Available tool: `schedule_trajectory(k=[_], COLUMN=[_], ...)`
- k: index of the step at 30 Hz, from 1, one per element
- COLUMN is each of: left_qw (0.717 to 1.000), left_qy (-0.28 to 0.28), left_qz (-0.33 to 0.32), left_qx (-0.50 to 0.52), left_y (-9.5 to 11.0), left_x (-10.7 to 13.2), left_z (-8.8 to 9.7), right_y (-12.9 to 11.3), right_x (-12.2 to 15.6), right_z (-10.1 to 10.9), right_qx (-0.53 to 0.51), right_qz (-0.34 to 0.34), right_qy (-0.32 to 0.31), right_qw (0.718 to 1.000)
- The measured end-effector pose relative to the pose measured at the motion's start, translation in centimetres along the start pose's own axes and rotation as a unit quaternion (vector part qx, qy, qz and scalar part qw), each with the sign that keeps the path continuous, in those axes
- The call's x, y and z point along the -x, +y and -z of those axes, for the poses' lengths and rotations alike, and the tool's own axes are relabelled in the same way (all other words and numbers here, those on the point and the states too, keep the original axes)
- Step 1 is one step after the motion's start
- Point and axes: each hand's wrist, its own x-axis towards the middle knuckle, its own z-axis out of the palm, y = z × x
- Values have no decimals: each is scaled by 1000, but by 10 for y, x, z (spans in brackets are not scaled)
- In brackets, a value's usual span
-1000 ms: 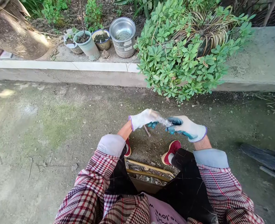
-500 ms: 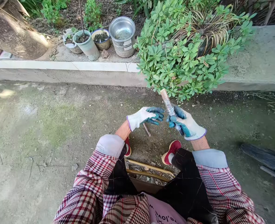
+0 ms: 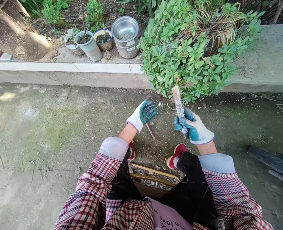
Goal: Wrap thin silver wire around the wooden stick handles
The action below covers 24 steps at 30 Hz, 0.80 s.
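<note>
Gloved in white and teal, my right hand (image 3: 191,126) is wrapped round a wooden stick (image 3: 179,107) wound with thin silvery wire. The stick's bare wooden top points up and away from me. From the winding a strand of wire runs left to a small loose coil (image 3: 160,104), which hangs just beyond my left fingertips. My left hand (image 3: 145,113), in a matching glove, is open with its palm turned up and fingers stretched out. Whether the coil touches those fingers I cannot tell. Below my left hand a thin brown rod (image 3: 150,131) shows, its upper end hidden behind the glove.
A low ledge (image 3: 88,67) runs across in front, bearing a metal pot (image 3: 125,38), a pale green planter (image 3: 88,44) and a leafy bush (image 3: 179,60). Between my feet is a yellow metal frame (image 3: 153,175). A dark object (image 3: 271,159) lies at the right.
My left hand has moved left, turned palm up and opened out. The wire coil now shows between my hands. The stick has shifted slightly right and stands more upright.
</note>
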Motion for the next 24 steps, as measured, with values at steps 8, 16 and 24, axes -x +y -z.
schedule_trajectory(k=[8, 16, 24], left_qw=[989, 981, 983], left_qy=[-35, -68, -39], left_qz=[59, -17, -45], left_qx=[-130, -183, -176], left_y=[-13, -19, -15], left_x=[1, 7, 8], left_z=[-14, -14, -16], right_y=[-5, -4, -4], right_x=[2, 2, 1], right_z=[-4, -5, -2], right_qx=[18, 7, -13], right_qz=[6, -17, -7], right_qy=[0, 7, 5], right_qw=[1000, 1000, 1000])
